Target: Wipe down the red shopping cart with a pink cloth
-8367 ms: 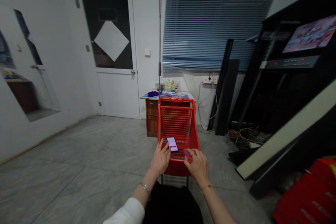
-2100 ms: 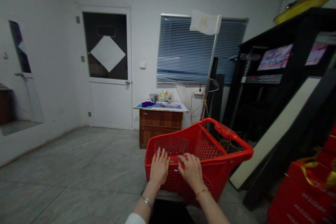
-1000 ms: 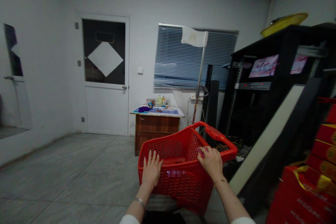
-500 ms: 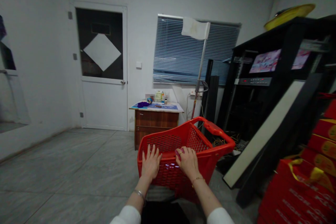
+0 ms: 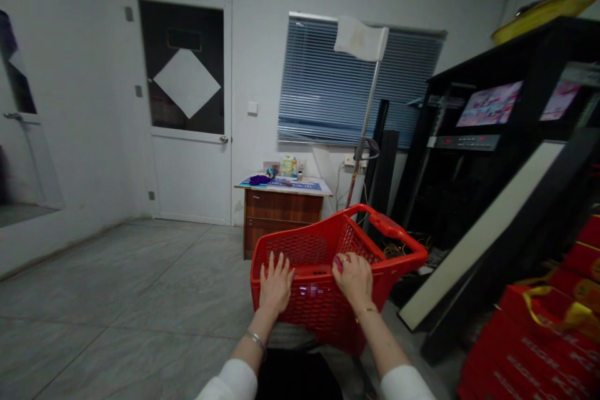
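A red plastic shopping cart [image 5: 309, 312] with perforated basket walls stands right in front of me. My left hand [image 5: 276, 287] is open, its fingers spread over the near rim toward the left end. Farther right on the same rim, my right hand [image 5: 355, 281] is closed round a small pink cloth [image 5: 338, 262]; only a bit of the cloth shows, the rest is hidden by the fingers. The cart's handle [image 5: 394, 231] points to the right, beyond that hand.
Behind the cart stands a brown cabinet [image 5: 284, 215] with a purple cloth [image 5: 259, 180] and small bottles on top. To the right are a black rack [image 5: 510, 69], leaning boards [image 5: 487, 237] and stacked red gift bags [image 5: 529, 344]. A white door [image 5: 190, 178] is at the back left.
My right hand has slid right along the cart's near rim with the pink cloth, away from my left hand. The left hand keeps its place on the rim. The view has tilted slightly down.
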Demonstrator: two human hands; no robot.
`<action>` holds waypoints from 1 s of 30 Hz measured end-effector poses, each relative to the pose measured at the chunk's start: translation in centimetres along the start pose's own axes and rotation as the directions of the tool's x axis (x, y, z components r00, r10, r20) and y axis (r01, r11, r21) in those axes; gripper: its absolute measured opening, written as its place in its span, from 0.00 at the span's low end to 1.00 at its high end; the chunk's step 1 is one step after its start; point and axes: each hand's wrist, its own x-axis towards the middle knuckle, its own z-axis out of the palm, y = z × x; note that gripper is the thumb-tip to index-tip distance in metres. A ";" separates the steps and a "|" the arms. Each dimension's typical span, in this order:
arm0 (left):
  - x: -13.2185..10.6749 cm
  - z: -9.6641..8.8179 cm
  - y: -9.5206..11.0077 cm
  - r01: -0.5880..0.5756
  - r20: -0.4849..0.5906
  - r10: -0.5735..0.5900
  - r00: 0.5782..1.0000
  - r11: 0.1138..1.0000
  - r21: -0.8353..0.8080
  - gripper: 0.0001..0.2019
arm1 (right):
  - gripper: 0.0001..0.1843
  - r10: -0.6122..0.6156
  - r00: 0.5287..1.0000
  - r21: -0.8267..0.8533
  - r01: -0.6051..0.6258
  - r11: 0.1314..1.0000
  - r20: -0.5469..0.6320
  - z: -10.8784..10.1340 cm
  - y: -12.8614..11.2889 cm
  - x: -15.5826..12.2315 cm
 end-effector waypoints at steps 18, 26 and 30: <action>0.3 0.3 -0.2 -0.019 0.006 0.019 1.000 0.999 -0.035 0.23 | 0.15 -0.052 0.996 -0.014 0.053 0.998 0.066 -2.2 5.6 1.5; 0.3 0.3 -0.1 -0.016 0.004 0.016 1.000 0.999 -0.034 0.23 | 0.16 -0.050 0.997 0.000 0.050 0.999 -0.057 -0.5 5.9 0.6; 0.2 0.1 0.3 0.001 0.013 0.000 1.000 1.000 -0.030 0.23 | 0.17 -0.020 0.998 0.010 0.020 1.000 -0.064 -0.2 5.2 0.2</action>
